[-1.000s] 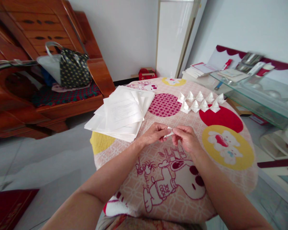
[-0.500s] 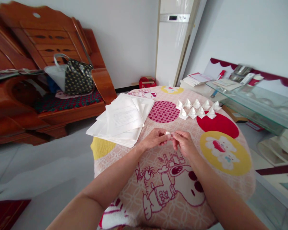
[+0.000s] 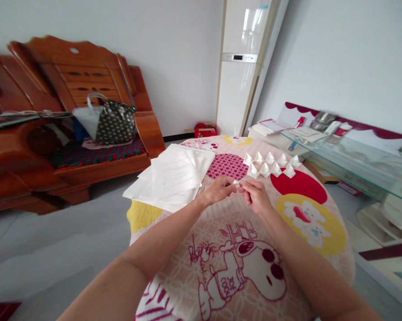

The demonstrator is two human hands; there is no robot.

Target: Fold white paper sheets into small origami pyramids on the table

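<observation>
My left hand (image 3: 221, 189) and my right hand (image 3: 255, 194) meet over the middle of the round table, both closed in a pinch. Between their fingertips is a small piece of folded white paper (image 3: 235, 182); only its tip shows and the fingers hide the rest. Beyond my right hand stand several folded white paper shapes (image 3: 264, 169) with pointed tops, set out in two rows. Left of my left hand lies a loose stack of white paper sheets (image 3: 174, 176), the upper ones with faint print.
A patterned cloth (image 3: 174, 249) covers the table. On the right is a glass-topped stand (image 3: 351, 156) holding papers, metal bowls and a cup. A wooden sofa (image 3: 87, 76) with a dotted bag (image 3: 116, 122) stands at the left. A tall white cabinet unit (image 3: 236, 93) fills the corner.
The view has tilted up a little, so the background sits lower in the picture. Both hands stay pinched on the small folded paper, with hardly any shift between them.
</observation>
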